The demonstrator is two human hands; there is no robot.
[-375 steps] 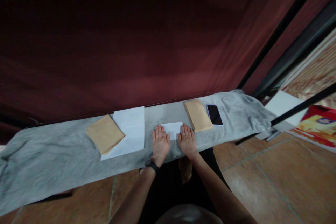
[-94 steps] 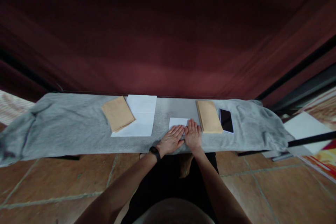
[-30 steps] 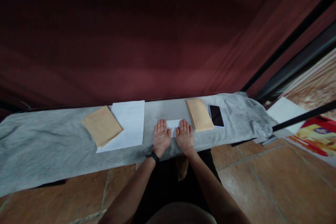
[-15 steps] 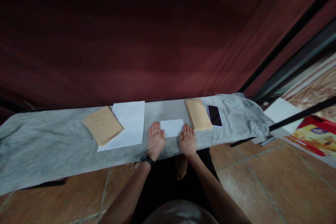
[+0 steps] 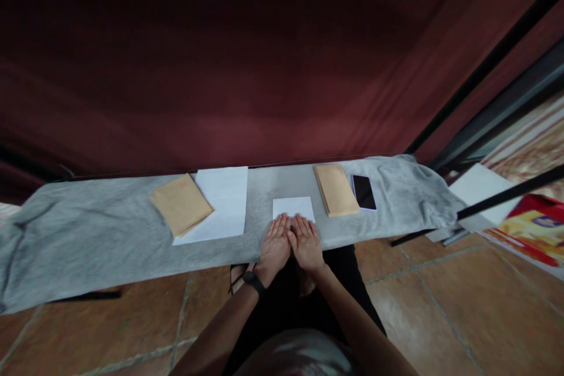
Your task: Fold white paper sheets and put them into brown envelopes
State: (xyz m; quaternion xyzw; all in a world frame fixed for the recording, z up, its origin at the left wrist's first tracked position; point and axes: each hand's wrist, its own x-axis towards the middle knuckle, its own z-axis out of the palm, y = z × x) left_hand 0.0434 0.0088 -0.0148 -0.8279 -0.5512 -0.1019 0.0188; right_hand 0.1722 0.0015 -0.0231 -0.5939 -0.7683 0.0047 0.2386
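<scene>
Centrally, a red wall (image 5: 264, 82) backs a long grey cloth (image 5: 127, 241). The white sheet (image 5: 227, 200) lies on it, partly under the left stack (image 5: 181, 205) of brown paper. The right stack (image 5: 338, 191) lies beyond the slip, beside the phone (image 5: 363, 192).

The left hand (image 5: 275, 247) and right hand (image 5: 307, 247) are open, palms down, close together, gripping nothing. Their fingers rest on the near part of the white slip (image 5: 291, 205), which lies flat between the sheet and the right stack. The step in hand is judged to be pressing or smoothing the slip. The next move calls for light, even pressure outward from the middle, with edges kept square; uneven force could skew or crease it.

Cut off: the cloth's left end and the red box (image 5: 540, 229) at right. Hidden: the sheet's corner under the left stack, and the slip's near edge beneath the fingers. Any fold or layering in the slip cannot be confirmed.
</scene>
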